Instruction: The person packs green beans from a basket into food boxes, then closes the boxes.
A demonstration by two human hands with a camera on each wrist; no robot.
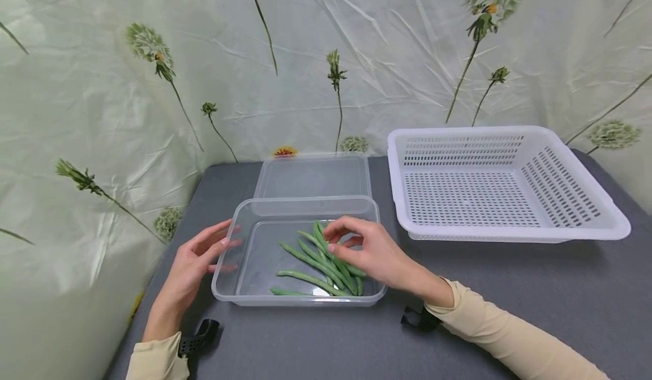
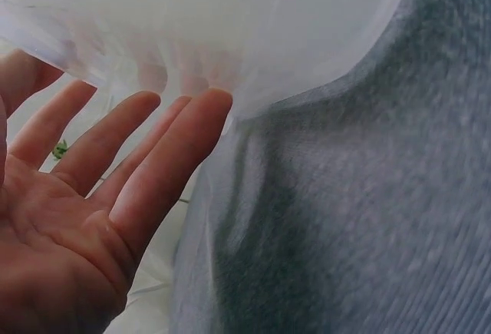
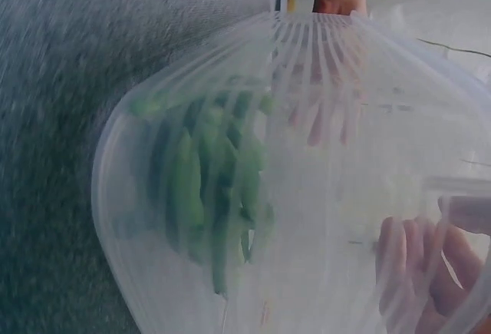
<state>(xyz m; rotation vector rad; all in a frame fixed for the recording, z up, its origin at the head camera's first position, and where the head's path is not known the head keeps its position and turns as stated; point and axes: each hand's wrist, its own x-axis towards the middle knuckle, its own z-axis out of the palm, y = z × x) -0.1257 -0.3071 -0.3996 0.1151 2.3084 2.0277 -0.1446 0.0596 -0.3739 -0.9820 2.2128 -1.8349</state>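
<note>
Several green beans (image 1: 326,264) lie loosely together in the right part of a clear plastic container (image 1: 265,302). At its left side is my left hand (image 1: 191,267), fingers spread; in the left wrist view, the fingertips (image 2: 215,104) reach the translucent wall. Over the beans hovers my right hand (image 1: 374,250), its fingers loosely bent with a gap between thumb and forefinger. Through the wall in the right wrist view, that hand (image 3: 430,265) appears apart from the beans (image 3: 211,173), and I see nothing held in it.
Behind the container lies a clear flat lid (image 1: 316,177). To the right stands a white slotted plastic basket (image 1: 509,234). Everything rests on a dark grey cloth-covered table (image 1: 305,346), with a dandelion-patterned sheet (image 1: 285,102) hanging behind and at the left.
</note>
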